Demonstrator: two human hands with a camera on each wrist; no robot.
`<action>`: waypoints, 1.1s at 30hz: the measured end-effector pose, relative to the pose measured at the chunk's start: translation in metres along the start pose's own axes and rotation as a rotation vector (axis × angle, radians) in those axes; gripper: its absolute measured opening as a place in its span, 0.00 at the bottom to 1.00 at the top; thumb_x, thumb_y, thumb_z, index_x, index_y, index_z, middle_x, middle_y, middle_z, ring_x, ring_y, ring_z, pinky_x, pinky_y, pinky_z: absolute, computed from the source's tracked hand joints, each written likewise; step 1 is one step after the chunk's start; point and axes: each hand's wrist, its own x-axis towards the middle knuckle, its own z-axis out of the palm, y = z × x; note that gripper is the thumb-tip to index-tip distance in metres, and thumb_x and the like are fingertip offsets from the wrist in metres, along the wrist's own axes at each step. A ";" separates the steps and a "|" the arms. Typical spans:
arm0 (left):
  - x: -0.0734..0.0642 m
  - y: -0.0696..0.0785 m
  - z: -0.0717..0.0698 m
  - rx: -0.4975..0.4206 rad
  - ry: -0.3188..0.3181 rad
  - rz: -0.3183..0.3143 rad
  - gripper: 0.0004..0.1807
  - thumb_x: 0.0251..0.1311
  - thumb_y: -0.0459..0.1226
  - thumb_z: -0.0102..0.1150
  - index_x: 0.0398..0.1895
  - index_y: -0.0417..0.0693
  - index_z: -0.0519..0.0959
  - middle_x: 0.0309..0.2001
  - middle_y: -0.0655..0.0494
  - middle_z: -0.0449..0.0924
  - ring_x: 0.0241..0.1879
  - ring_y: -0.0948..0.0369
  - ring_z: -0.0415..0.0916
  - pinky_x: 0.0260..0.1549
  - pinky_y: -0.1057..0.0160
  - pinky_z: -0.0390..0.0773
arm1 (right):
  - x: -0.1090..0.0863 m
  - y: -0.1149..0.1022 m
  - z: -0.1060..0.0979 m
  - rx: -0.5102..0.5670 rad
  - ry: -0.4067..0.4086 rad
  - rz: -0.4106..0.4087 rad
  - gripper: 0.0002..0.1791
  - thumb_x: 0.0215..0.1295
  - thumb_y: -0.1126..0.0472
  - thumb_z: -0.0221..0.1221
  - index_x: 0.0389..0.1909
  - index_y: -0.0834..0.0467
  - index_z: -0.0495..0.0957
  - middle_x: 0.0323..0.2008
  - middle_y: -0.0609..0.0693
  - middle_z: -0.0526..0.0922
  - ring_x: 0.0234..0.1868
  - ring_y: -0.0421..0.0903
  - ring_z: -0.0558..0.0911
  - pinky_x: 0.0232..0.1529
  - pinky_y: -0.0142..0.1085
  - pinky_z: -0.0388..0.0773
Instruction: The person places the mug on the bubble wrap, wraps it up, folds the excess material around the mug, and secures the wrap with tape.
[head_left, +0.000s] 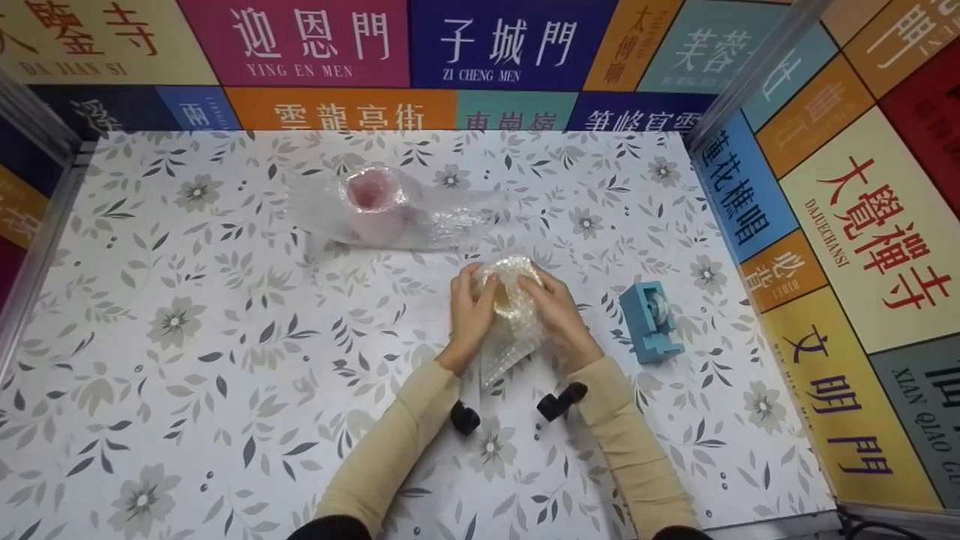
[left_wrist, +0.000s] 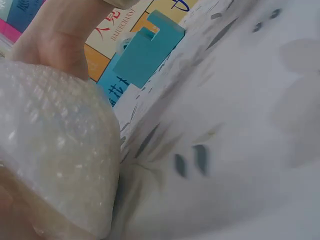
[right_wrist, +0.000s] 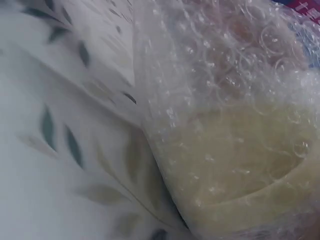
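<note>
In the head view a pale yellow cup point(head_left: 504, 300) sits inside clear bubble wrap point(head_left: 517, 337), close to the table's middle. My left hand point(head_left: 471, 315) grips its left side and my right hand point(head_left: 559, 311) its right side, both thumbs on top near the rim. Through the wrap, the right wrist view shows the yellow cup's curved rim point(right_wrist: 240, 200). Bubble wrap point(left_wrist: 60, 145) fills the left of the left wrist view, with the right hand point(left_wrist: 60, 42) behind it. The cup's underside is hidden.
Farther back lies a pink cup point(head_left: 375, 199) in clear bubble wrap, with loose wrap spread to both sides. A teal tape dispenser point(head_left: 651, 322) stands right of my right hand. The floral-patterned table point(head_left: 225, 375) is bordered by printed panels point(head_left: 322, 45) at back and sides.
</note>
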 end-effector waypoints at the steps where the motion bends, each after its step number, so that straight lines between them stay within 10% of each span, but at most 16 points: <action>1: 0.005 0.002 0.004 0.008 -0.013 0.002 0.18 0.60 0.41 0.51 0.50 0.41 0.70 0.49 0.43 0.67 0.49 0.52 0.66 0.49 0.56 0.68 | 0.004 -0.003 -0.004 0.002 0.015 0.007 0.27 0.63 0.58 0.53 0.63 0.61 0.64 0.60 0.57 0.68 0.52 0.51 0.73 0.52 0.37 0.71; 11: 0.062 0.017 0.042 -0.014 -0.148 -0.024 0.19 0.61 0.42 0.52 0.52 0.41 0.70 0.53 0.42 0.67 0.55 0.50 0.66 0.55 0.59 0.66 | 0.036 -0.028 -0.032 0.081 0.125 0.015 0.26 0.63 0.55 0.53 0.63 0.56 0.65 0.56 0.57 0.72 0.45 0.48 0.76 0.45 0.36 0.76; 19: 0.096 0.016 0.053 -0.061 -0.257 0.040 0.14 0.63 0.39 0.50 0.44 0.37 0.72 0.39 0.47 0.76 0.42 0.56 0.72 0.48 0.67 0.68 | 0.062 -0.031 -0.035 0.101 0.219 0.031 0.24 0.62 0.54 0.53 0.58 0.59 0.71 0.49 0.57 0.76 0.41 0.45 0.77 0.42 0.34 0.76; 33: 0.118 0.012 0.055 0.194 -0.297 -0.070 0.27 0.67 0.46 0.40 0.65 0.42 0.58 0.65 0.43 0.57 0.65 0.52 0.52 0.63 0.61 0.52 | 0.086 -0.025 -0.022 0.288 0.292 0.098 0.21 0.59 0.58 0.56 0.55 0.57 0.74 0.55 0.49 0.73 0.52 0.46 0.73 0.49 0.34 0.72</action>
